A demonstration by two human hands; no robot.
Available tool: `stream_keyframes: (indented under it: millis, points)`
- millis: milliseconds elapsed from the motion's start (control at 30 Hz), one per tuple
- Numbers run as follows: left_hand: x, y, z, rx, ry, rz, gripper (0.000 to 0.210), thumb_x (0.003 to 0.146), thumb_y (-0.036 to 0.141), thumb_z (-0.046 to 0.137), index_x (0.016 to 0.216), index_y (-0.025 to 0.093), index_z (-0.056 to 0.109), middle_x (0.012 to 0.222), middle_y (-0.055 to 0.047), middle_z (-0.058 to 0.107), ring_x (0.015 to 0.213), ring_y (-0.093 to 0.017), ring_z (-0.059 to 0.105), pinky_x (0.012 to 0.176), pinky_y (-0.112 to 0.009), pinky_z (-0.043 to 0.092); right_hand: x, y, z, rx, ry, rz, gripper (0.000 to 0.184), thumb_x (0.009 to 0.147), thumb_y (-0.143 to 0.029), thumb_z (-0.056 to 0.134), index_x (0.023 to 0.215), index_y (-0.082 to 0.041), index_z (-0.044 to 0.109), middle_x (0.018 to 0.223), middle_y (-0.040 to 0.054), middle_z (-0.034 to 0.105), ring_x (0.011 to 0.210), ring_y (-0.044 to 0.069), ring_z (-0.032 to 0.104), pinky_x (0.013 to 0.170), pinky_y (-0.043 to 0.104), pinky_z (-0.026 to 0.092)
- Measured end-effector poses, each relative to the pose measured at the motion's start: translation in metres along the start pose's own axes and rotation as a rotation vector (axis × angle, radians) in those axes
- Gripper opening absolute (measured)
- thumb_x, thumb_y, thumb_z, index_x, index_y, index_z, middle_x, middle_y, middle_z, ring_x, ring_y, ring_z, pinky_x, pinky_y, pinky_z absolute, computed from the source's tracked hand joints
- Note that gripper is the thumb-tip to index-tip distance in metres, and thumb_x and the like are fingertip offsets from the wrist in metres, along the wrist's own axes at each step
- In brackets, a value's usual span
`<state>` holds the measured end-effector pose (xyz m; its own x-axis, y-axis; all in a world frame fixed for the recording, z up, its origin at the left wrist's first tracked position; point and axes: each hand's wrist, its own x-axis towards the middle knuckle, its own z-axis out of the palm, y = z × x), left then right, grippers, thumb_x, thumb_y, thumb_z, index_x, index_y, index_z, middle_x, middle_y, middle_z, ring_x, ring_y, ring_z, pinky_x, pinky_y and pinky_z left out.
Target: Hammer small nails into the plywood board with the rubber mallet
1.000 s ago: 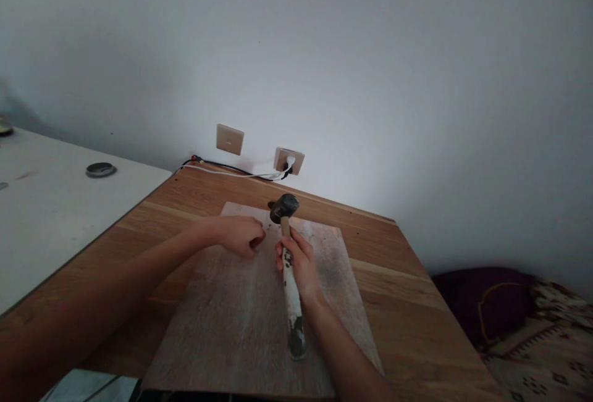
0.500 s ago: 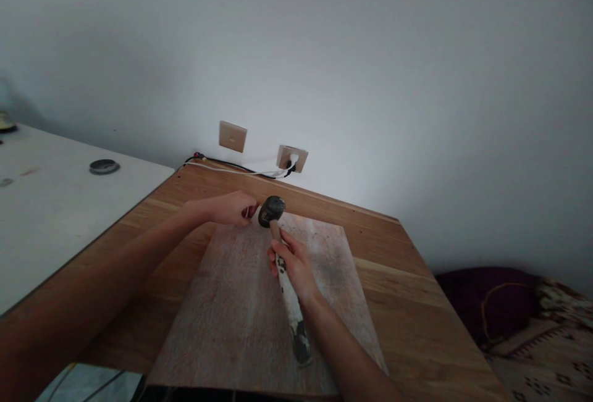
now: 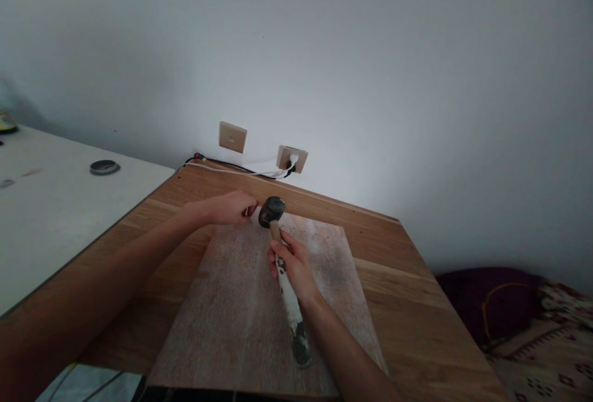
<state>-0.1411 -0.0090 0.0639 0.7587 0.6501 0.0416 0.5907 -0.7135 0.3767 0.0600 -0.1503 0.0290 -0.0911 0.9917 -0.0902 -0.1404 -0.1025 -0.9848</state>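
My right hand [image 3: 293, 261] is wrapped around the upper handle of a hammer [image 3: 290, 303], whose white paint is worn and chipped. Its dark, stubby head [image 3: 272, 210] is raised over the far part of a worn wooden board [image 3: 236, 303]. Just left of the hammer head, my left hand [image 3: 234, 207] is closed in a pinch at the board's far left edge. A small pale bit shows by its fingers, too small to name. Several little marks or bits dot the board's far end, right of the hammer head.
Under the board is a wooden table [image 3: 398, 303] against the wall. White and black cables [image 3: 231, 169] run along its back edge to a socket [image 3: 291, 159]. On the left, a white table [image 3: 60, 217] bears a round dark lid [image 3: 104, 167]. Patterned fabric [image 3: 546, 352] lies at right.
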Motion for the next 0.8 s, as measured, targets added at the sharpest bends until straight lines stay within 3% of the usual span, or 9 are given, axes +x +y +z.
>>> stream_keyframes:
  millis: [200, 500, 800]
  points:
    - [0.001, 0.006, 0.004, -0.056, -0.043, 0.019, 0.015, 0.070, 0.005, 0.059, 0.076, 0.018, 0.064, 0.075, -0.001, 0.070, 0.069, -0.018, 0.065, 0.063, -0.025, 0.041, 0.000, 0.000, 0.001, 0.010, 0.000, 0.007, 0.035, 0.078, -0.051, 0.076, 0.095, -0.022, 0.064, 0.060, -0.0051, 0.057, 0.038, 0.010, 0.047, 0.038, 0.023, 0.030]
    - [-0.001, -0.013, -0.001, -0.028, 0.005, -0.017, 0.013, 0.072, 0.007, 0.063, 0.078, 0.018, 0.064, 0.077, 0.000, 0.069, 0.073, -0.017, 0.065, 0.066, -0.024, 0.042, 0.000, -0.002, 0.001, 0.000, -0.011, 0.003, 0.034, 0.079, -0.052, 0.075, 0.090, -0.023, 0.062, 0.060, -0.0050, 0.057, 0.039, 0.010, 0.047, 0.038, 0.023, 0.029]
    - [0.001, 0.000, 0.004, -0.035, -0.031, 0.032, 0.013, 0.070, 0.007, 0.059, 0.075, 0.018, 0.064, 0.074, 0.000, 0.069, 0.069, -0.017, 0.064, 0.064, -0.025, 0.041, -0.001, -0.002, 0.001, -0.001, -0.007, -0.014, 0.033, 0.079, -0.052, 0.074, 0.088, -0.022, 0.061, 0.060, -0.0052, 0.057, 0.039, 0.010, 0.047, 0.038, 0.023, 0.030]
